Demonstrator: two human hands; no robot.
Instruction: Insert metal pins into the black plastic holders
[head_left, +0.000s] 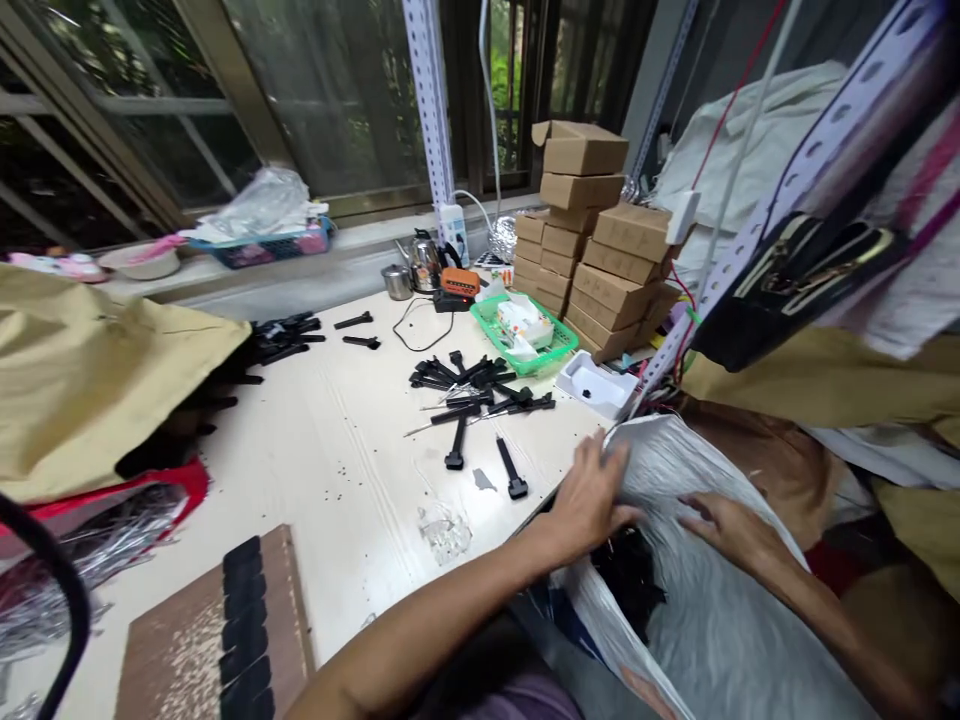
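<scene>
A large white woven sack stands at the table's right edge with its mouth wide. Black pieces lie inside it, too dark to make out singly. My left hand is over the sack's near left rim, fingers apart and slightly blurred, with nothing visible in it. Against the inner face of the sack's right side is my right hand, its fingers spread. On the table, left of my left hand, lie a black T-shaped plastic part and a pile of similar parts, some with thin metal rods.
Cardboard boxes are stacked behind a green basket and a white tray. A perforated metal post rises on the right. A brown board with a row of black pieces lies front left, near a red-edged bag of metal rods.
</scene>
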